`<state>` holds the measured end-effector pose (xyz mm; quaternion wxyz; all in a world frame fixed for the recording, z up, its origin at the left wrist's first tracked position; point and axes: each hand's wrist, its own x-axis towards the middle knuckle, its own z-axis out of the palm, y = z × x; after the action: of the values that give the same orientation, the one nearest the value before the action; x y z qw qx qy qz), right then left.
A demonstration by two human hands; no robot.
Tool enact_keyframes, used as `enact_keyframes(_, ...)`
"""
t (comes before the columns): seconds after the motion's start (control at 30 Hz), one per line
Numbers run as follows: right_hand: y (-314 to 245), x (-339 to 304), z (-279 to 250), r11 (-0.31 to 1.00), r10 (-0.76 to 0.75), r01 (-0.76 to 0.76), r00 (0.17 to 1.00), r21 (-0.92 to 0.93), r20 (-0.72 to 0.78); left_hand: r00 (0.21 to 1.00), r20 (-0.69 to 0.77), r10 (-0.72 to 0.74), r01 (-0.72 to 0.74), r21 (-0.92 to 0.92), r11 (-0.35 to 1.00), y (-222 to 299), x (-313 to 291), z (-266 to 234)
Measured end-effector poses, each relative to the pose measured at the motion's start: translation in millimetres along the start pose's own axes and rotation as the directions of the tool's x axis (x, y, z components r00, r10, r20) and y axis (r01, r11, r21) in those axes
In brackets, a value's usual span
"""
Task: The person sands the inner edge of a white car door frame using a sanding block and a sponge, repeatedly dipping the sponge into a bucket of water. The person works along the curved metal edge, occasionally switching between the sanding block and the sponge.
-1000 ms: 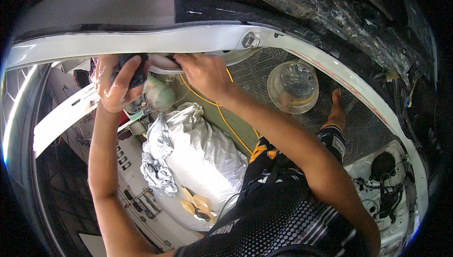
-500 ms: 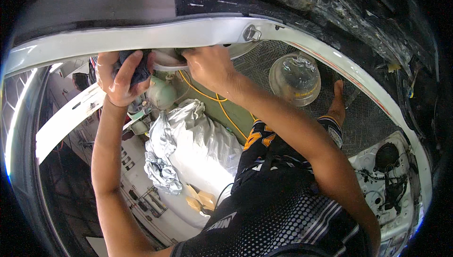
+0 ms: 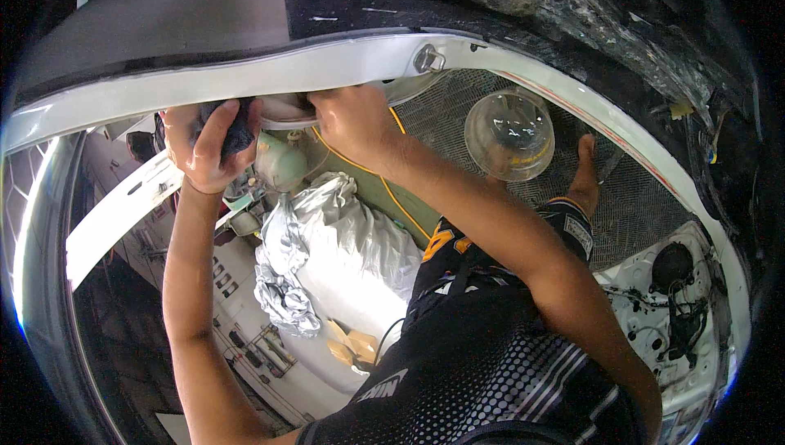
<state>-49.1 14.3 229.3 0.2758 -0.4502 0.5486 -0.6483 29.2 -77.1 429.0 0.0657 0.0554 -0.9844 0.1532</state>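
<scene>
Left hand: the left hand (image 3: 206, 169), shiny as if wet, curls its fingers around a dark wad (image 3: 238, 134).
Dark wad: just below the lower edge of a white car-body frame (image 3: 327, 67); looks like cloth, probably light, soft and slippery if damp, best gripped around its sides with spread fingers.
Right hand: the right hand (image 3: 357, 124) reaches to the same edge, fingertips hidden; cannot tell whether it grips anything.
White frame: smooth, rigid-looking, curving overhead.
Beyond: green tank (image 3: 280, 161), crumpled silver sheeting (image 3: 360, 220), yellow hose (image 3: 394, 210).
Right side: clear round tub (image 3: 509, 149) on patterned flooring (image 3: 630, 216).
</scene>
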Motion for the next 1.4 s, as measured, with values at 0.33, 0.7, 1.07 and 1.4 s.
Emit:
enact_keyframes(0.33,-6,-7,9,0.984,0.119,-0.107,0.99,0.141,-0.078,0.999,-0.005,-0.032,0.032,-0.015,0.999,5,0,1)
enact_keyframes(0.7,-3,-4,16,0.979,-0.018,0.046,0.99,0.2,-0.141,0.998,-0.015,-0.059,0.059,-0.04,0.997,4,-5,1)
enact_keyframes(1.07,-4,3,14,0.985,-0.124,0.148,0.964,0.088,-0.234,0.999,0.0,-0.052,0.052,-0.045,0.998,2,-6,1)
enact_keyframes(1.4,11,-41,-24,0.989,0.146,-0.144,0.986,0.029,-0.078,0.999,0.01,-0.052,0.052,-0.035,0.998,1,-10,2)
